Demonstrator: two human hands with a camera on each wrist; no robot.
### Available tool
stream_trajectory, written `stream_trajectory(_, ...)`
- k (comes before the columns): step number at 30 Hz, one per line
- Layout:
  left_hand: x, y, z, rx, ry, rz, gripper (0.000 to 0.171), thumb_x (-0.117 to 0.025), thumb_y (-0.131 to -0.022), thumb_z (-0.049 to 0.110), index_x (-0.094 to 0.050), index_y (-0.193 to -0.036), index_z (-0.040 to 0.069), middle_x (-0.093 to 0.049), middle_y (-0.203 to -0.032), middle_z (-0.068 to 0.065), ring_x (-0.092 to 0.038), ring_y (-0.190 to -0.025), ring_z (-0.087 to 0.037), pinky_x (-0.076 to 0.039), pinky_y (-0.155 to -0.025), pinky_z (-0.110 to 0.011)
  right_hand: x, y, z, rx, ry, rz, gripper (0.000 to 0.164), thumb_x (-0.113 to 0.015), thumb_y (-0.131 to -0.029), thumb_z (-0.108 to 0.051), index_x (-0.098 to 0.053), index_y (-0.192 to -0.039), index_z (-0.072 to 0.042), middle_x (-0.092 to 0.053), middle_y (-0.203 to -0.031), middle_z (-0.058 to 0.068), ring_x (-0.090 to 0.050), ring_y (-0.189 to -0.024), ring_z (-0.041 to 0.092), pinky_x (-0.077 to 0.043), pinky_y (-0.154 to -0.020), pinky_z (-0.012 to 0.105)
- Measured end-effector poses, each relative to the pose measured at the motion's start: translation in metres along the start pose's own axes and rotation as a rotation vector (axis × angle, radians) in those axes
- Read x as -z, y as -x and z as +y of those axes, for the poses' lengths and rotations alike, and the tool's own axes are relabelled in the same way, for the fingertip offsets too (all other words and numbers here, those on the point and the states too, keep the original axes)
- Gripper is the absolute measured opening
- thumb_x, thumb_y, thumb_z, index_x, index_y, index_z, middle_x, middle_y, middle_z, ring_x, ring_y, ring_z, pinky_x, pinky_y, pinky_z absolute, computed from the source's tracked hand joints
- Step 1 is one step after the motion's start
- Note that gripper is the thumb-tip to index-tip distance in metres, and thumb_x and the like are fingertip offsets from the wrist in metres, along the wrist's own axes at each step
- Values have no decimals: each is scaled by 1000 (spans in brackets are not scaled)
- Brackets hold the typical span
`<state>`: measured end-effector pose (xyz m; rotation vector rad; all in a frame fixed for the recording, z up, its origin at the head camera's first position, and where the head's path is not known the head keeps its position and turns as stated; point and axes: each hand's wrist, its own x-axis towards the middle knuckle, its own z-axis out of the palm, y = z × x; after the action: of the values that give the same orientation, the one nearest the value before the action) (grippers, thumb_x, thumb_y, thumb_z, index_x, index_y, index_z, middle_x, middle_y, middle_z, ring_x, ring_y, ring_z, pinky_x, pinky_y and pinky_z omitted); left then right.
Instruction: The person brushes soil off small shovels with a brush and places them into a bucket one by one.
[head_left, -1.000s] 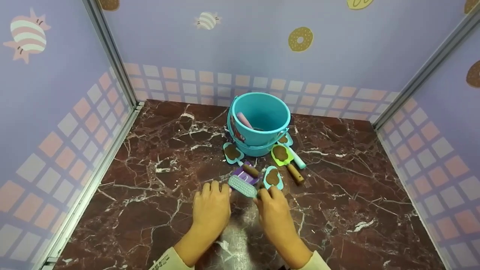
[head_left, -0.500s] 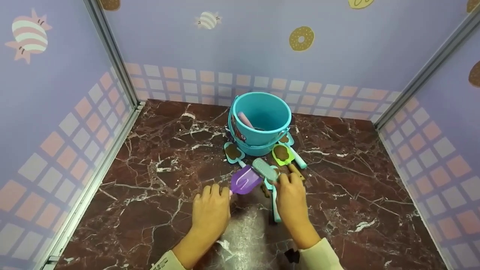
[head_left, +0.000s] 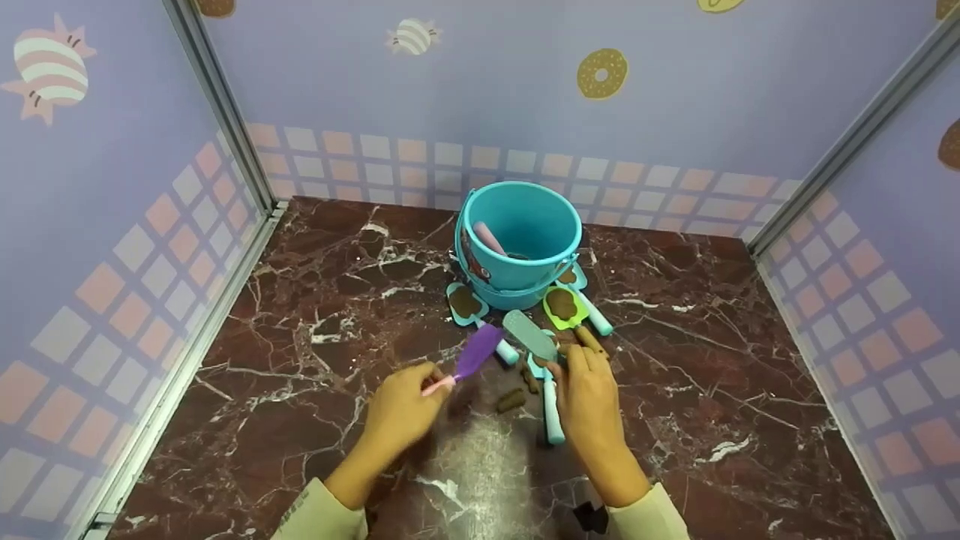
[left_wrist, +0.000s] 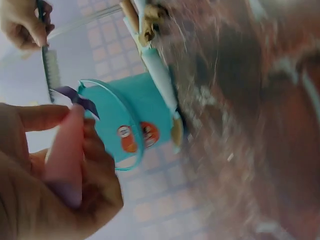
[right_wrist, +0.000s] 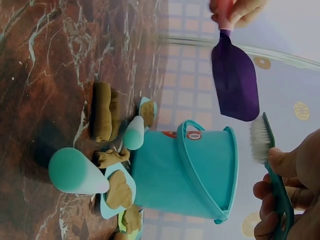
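My left hand (head_left: 405, 405) grips the pink handle (left_wrist: 67, 150) of a purple toy shovel (head_left: 478, 351), its blade tilted up on edge above the table. In my right hand (head_left: 589, 390) is a green brush (right_wrist: 272, 175) with white bristles (right_wrist: 259, 140), held near the shovel blade. Beneath them on the table lie a brown clay-like roll (head_left: 511, 400) and a smaller brown lump (head_left: 530, 379). Beside these is a light blue toy shovel with a white-and-teal handle (head_left: 553, 416), brown material in its blade.
A blue bucket (head_left: 517, 285) stands behind, a pink handle (head_left: 489, 238) inside it. Around its base lie a blue shovel (head_left: 466, 304), a green shovel (head_left: 564, 307) and another teal-handled shovel (head_left: 600, 319), bearing brown material. Patterned walls (head_left: 480, 82) enclose the table. A dark piece (head_left: 591, 517) lies near my right sleeve.
The purple shovel has lifted and turned on edge. A brown roll seen at its blade earlier is gone from there; one now lies nearer on the table. The brush has moved right and away.
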<state>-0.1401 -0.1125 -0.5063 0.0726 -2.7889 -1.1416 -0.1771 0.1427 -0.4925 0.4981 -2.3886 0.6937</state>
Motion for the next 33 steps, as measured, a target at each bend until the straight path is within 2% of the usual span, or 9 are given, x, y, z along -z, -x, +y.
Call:
stream_trajectory(2,2,-3,-4,100,268,-118,17,-69,-94,31,-69,-87,15,-63,-73,0,-54,-62,-15,-44,-56,-30,2,0,-1,-19,-5,10,21,-76,-90,-8,-64,-105,0,-67,-118,20,-62,-110,37,-54,-87,48)
stream_trajectory(6,5,-7,-10,319,885,-374,21,-60,-98,23,-62,-102,3,-61,-78,-4,-52,-60,-11,-44,-50,-22,5,-1,-3,-60,-6,3,18,-73,-93,-10,-63,-104,0,-59,-138,21,-60,-113,38,-54,-85,48)
stream_trajectory(8,6,-7,-12,417,1104,-475,21,-55,-99,21,-59,-107,3,-59,-80,-3,-51,-59,-10,-43,-47,-21,6,0,-3,-72,-11,-14,17,-72,-94,-10,-63,-104,0,-57,-139,21,-60,-115,39,-55,-85,47)
stream_trajectory(10,6,-8,-12,464,1228,-537,20,-53,-100,22,-58,-108,4,-59,-81,-3,-50,-59,-10,-42,-47,-20,7,0,-3,-77,-9,-25,17,-71,-94,-10,-63,-105,1,-58,-135,22,-60,-115,40,-55,-84,46)
stream_trajectory(16,5,-8,-11,497,1293,-588,20,-49,-101,23,-60,-102,7,-58,-80,-3,-50,-59,-10,-40,-46,-20,5,0,-4,-63,-37,2,19,-74,-92,-11,-63,-102,1,-57,-135,24,-60,-118,42,-55,-87,48)
stream_trajectory(19,5,-8,-10,496,1307,-602,22,-48,-102,24,-61,-100,6,-58,-80,-2,-49,-59,-10,-40,-46,-19,3,2,-10,-45,-80,-9,20,-74,-92,-14,-64,-103,-1,-62,-121,19,-64,-109,35,-56,-86,46)
stream_trajectory(23,6,-8,-10,497,1321,-598,22,-49,-102,24,-61,-103,5,-58,-80,-3,-50,-59,-10,-41,-47,-19,1,6,-23,9,-157,-49,20,-76,-90,-16,-67,-102,-3,-59,-96,6,-62,-84,19,-57,-74,35)
stream_trajectory(29,7,-5,-7,503,1351,-600,19,-51,-100,19,-51,-114,8,-59,-80,-4,-51,-59,-11,-41,-47,-19,-3,10,-35,145,-201,-63,17,-77,-89,-15,-70,-99,-4,-57,-91,3,-62,-81,13,-56,-71,24)
stream_trajectory(33,7,-3,-7,469,1339,-624,17,-51,-99,20,-54,-111,7,-60,-81,-4,-51,-58,-11,-41,-45,-20,-6,5,-28,107,-171,-23,16,-79,-87,-14,-70,-96,-4,-58,-91,5,-63,-81,16,-58,-72,28)
